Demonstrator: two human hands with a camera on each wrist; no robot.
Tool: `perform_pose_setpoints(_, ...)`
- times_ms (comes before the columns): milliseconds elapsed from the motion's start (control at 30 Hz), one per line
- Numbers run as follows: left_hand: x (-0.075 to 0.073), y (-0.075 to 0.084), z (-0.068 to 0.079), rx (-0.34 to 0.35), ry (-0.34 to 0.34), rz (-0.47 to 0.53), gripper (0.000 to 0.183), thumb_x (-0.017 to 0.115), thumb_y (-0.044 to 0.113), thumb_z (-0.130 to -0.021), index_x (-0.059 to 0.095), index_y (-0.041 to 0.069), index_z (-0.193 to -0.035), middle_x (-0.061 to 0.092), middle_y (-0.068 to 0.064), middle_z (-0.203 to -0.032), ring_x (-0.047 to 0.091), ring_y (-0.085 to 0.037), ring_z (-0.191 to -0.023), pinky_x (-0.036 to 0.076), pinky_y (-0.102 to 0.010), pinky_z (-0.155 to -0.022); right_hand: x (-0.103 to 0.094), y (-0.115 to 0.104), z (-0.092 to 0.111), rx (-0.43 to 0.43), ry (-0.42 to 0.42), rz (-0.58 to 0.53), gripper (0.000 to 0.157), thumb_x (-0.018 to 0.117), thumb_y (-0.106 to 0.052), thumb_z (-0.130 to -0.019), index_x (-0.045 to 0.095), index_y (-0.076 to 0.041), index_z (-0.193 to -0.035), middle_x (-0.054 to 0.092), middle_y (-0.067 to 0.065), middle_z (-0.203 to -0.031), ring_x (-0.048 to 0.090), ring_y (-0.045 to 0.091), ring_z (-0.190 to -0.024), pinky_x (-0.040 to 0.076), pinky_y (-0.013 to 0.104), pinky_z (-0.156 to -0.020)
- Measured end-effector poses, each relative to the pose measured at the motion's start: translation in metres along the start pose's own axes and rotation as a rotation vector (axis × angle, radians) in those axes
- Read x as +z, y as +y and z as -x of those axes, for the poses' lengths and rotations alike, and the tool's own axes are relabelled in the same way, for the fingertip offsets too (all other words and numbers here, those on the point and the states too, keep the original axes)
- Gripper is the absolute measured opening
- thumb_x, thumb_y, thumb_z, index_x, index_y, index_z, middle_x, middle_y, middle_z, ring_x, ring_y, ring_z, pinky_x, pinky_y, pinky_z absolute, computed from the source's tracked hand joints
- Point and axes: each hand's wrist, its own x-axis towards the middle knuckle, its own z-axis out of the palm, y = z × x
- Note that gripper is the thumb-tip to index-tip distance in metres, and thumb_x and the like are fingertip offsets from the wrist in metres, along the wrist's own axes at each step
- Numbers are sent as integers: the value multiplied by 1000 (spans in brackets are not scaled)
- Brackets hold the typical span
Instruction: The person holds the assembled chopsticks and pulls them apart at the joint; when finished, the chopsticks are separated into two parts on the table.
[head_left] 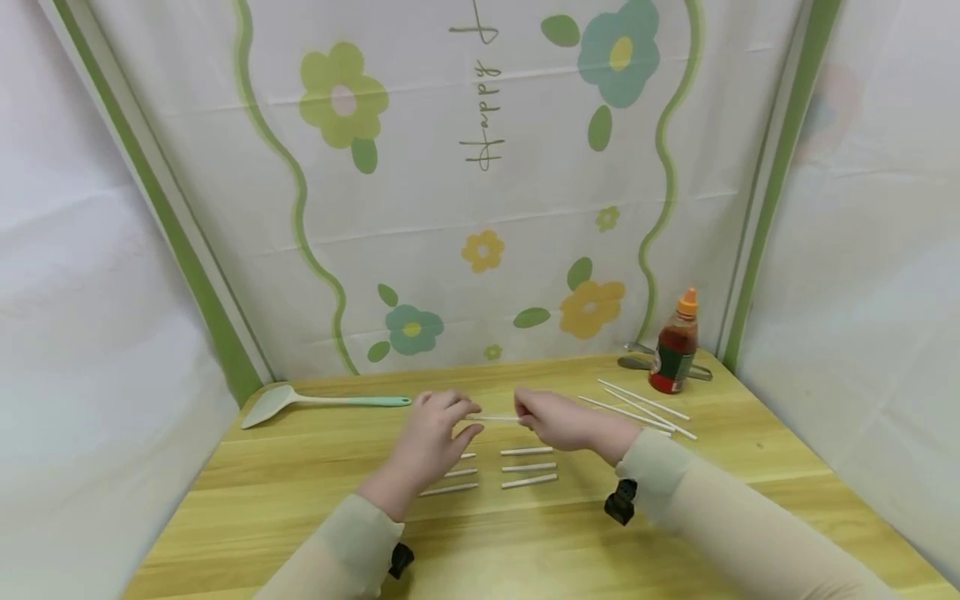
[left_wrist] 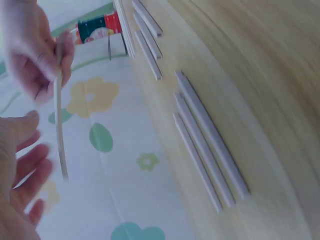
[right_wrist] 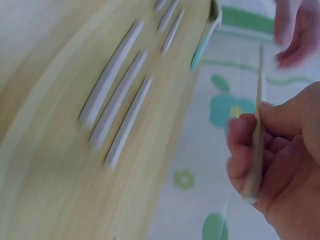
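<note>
My right hand pinches a thin white stick between thumb and curled fingers, above the table. The stick points across toward my left hand. That hand has its thumb and fingers spread apart, near the stick's free end; in the left wrist view, its fingers are beside the stick without curling round it. Below the hands lie two sets of three short white sticks, a right set and a left set. My left hand partly covers the left set in the head view.
Several longer white sticks lie loosely at the right. Behind them, a red sauce bottle with an orange cap stands by metal tongs. A spatula lies at the back left. A flowered curtain hangs behind the wooden table.
</note>
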Motion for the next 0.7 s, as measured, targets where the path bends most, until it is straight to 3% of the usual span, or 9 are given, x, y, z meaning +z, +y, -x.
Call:
perform_pose_setpoints(67, 2, 4, -1, 8, -69, -7, 21, 77, 21, -88, 73, 14, -108, 67, 4, -96, 62, -11, -85, 44, -43, -91, 6, -9, -3, -10, -25, -29, 12, 47, -7, -105, 44, -12, -94, 50, 1, -78, 43, 11, -63, 40, 29, -59)
perform_pose_setpoints(133, 5, 6, 1, -1, -152, 19, 20, 72, 21, -92, 74, 12, -110, 65, 6, -90, 59, -8, -74, 47, -37, -84, 11, -16, -5, -11, -43, -65, 11, 47, -9, -105, 45, -12, -95, 50, 2, -78, 43, 11, -63, 40, 29, -59)
perform_pose_setpoints(300, 6, 7, 7, -42, -292, 187, 16, 62, 11, -98, 75, 6, -106, 56, 9, -82, 52, -3, -69, 48, -21, -65, 20, -27, -4, 2, -69, -156, 13, 46, -13, -106, 55, -15, -97, 56, -3, -83, 46, 10, -68, 41, 30, -64)
perform_pose_setpoints(500, -8, 9, 8, -51, -357, 332, 16, 59, 8, -99, 74, 7, -104, 62, 8, -90, 61, -8, -82, 51, -22, -72, 21, -37, 3, -31, -57, -235, 20, 48, -11, -105, 65, -18, -96, 62, -9, -89, 46, 9, -64, 43, 30, -64)
perform_pose_setpoints(700, -23, 10, 5, -125, -384, 451, 20, 56, 5, -100, 75, 8, -108, 59, 10, -86, 54, -7, -75, 50, -27, -70, 16, -44, 2, -57, -30, -253, 21, 48, -10, -105, 64, -16, -93, 63, -8, -89, 42, 9, -58, 42, 28, -60)
